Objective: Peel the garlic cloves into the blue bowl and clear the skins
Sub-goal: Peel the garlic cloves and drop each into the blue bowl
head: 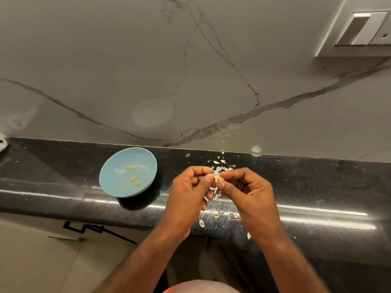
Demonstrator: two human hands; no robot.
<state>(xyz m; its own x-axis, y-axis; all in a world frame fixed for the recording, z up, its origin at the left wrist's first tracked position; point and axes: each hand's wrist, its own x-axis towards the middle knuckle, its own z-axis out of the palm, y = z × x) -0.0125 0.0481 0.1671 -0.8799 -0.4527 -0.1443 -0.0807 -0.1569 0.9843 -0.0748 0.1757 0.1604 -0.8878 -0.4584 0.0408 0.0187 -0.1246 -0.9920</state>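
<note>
A pale garlic clove is pinched between the fingertips of both hands above the black counter. My left hand holds it from the left with thumb and forefinger, fingers curled. From the right, my right hand pinches the same clove. The blue bowl stands on the counter left of my hands and holds several small peeled cloves. White garlic skins lie scattered on the counter behind and below my hands.
The black counter has a rounded front edge close to my body. A marble-patterned wall rises right behind it. A switch plate sits at the top right. More skin flakes lie near the counter's front edge.
</note>
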